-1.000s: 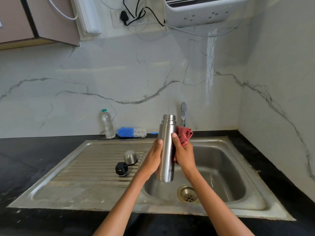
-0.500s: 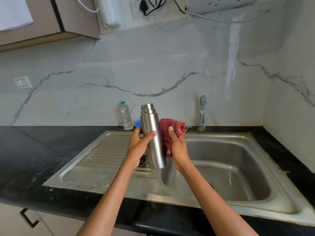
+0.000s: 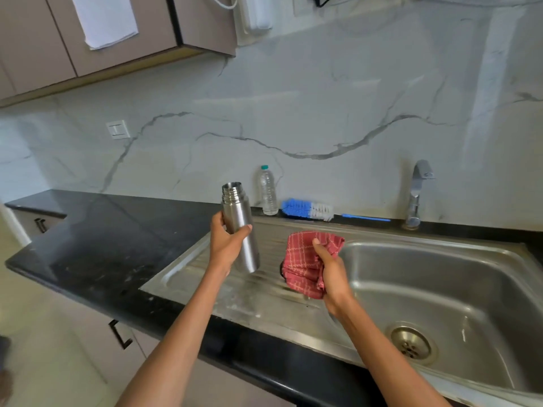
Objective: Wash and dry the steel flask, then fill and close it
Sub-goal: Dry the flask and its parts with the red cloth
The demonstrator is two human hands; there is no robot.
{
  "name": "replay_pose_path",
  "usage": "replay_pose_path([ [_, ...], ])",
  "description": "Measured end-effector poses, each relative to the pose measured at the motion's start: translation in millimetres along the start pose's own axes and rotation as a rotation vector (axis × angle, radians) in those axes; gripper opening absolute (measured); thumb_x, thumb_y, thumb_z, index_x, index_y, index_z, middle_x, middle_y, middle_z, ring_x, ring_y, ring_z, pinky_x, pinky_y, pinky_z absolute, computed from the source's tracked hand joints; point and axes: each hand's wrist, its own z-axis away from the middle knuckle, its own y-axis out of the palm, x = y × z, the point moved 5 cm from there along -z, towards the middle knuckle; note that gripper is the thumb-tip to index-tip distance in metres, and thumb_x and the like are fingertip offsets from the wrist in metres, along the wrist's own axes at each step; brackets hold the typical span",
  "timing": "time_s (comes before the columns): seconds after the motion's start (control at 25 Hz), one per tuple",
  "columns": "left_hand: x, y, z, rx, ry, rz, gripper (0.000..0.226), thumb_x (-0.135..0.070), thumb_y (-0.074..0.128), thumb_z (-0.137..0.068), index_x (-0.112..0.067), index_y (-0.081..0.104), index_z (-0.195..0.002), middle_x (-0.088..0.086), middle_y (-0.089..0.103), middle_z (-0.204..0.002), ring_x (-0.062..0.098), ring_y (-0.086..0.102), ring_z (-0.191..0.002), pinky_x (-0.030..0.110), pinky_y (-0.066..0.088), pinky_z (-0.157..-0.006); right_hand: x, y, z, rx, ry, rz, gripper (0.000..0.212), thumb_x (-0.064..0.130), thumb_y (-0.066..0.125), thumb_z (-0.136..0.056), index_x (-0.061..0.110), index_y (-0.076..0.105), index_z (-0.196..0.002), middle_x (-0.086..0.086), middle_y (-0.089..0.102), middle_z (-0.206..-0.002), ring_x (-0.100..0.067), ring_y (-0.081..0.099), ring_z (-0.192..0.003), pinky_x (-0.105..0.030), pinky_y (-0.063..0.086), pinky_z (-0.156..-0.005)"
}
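Note:
My left hand (image 3: 227, 245) grips the steel flask (image 3: 239, 227) around its middle and holds it nearly upright, mouth open, above the left end of the sink's ribbed drainboard (image 3: 235, 295). A gap separates it from the red checked cloth (image 3: 305, 265), which my right hand (image 3: 330, 268) holds bunched over the drainboard next to the basin. The flask's cap and lid are mostly hidden behind the cloth.
A clear plastic water bottle (image 3: 268, 190) and a blue-and-white bottle brush (image 3: 308, 209) stand against the marble wall behind the sink. The tap (image 3: 417, 195) rises at the back of the steel basin (image 3: 440, 292). Black counter (image 3: 102, 245) extends left.
The cloth and the flask have come apart: my left hand carried the flask to the left, my right hand lowered the cloth. The view swung left and down.

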Motion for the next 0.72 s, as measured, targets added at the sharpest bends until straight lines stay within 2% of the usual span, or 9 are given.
replay_pose_path([
  [0.12,22.8,3.5,-2.2,0.002,-0.031,-0.007,0.063,-0.009,0.081,-0.084,-0.022,0.043,-0.132,-0.007,0.057,-0.112,0.009,0.06,-0.099,0.02,0.047,-0.075,0.5,-5.7,0.7,-0.003,-0.029,0.044,0.031,0.036,0.062,-0.099,0.012,0.067,-0.119,-0.018,0.077,-0.106,-0.038,0.074,-0.098,-0.057,0.058,-0.091],
  [0.28,30.6,13.5,-3.5,0.038,-0.054,-0.035,0.068,-0.011,0.081,-0.084,-0.021,0.041,-0.138,-0.01,0.056,-0.114,0.0,0.058,-0.1,0.017,0.045,-0.075,-1.3,-10.7,4.4,-0.02,-0.025,0.049,0.029,0.037,0.061,-0.1,0.013,0.068,-0.115,-0.017,0.077,-0.105,-0.036,0.074,-0.098,-0.054,0.058,-0.09],
  [0.44,32.3,18.1,-6.0,0.04,-0.033,-0.079,0.072,-0.012,0.082,-0.083,-0.019,0.04,-0.142,-0.001,0.057,-0.124,0.0,0.058,-0.1,0.017,0.045,-0.076,-1.8,-11.4,5.0,-0.036,-0.015,0.062,0.03,0.037,0.06,-0.1,0.012,0.069,-0.115,-0.017,0.077,-0.106,-0.036,0.074,-0.099,-0.051,0.06,-0.088],
  [0.52,36.7,18.0,-7.4,0.045,-0.043,-0.094,0.074,-0.016,0.082,-0.083,-0.019,0.04,-0.144,0.001,0.056,-0.129,0.006,0.059,-0.103,0.023,0.049,-0.083,-3.1,-12.6,5.1,-0.038,-0.006,0.055,0.031,0.037,0.06,-0.1,0.012,0.068,-0.116,-0.018,0.076,-0.107,-0.037,0.074,-0.1,-0.052,0.059,-0.089],
  [0.64,42.1,16.6,-9.3,0.061,-0.043,-0.118,0.077,-0.022,0.084,-0.082,-0.019,0.04,-0.145,0.005,0.052,-0.134,0.015,0.06,-0.112,0.039,0.053,-0.099,-0.8,-17.4,6.7,-0.047,-0.005,0.044,0.03,0.038,0.059,-0.101,0.013,0.068,-0.115,-0.017,0.077,-0.104,-0.036,0.074,-0.097,-0.047,0.061,-0.081],
  [0.72,43.7,16.0,-8.8,0.09,-0.054,-0.117,0.078,-0.024,0.084,-0.083,-0.02,0.039,-0.146,0.006,0.05,-0.138,0.018,0.058,-0.118,0.04,0.051,-0.103,0.0,-18.2,8.3,-0.05,-0.002,0.043,0.032,0.041,0.059,-0.1,0.015,0.067,-0.116,-0.016,0.077,-0.105,-0.036,0.075,-0.097,-0.047,0.061,-0.081],
])
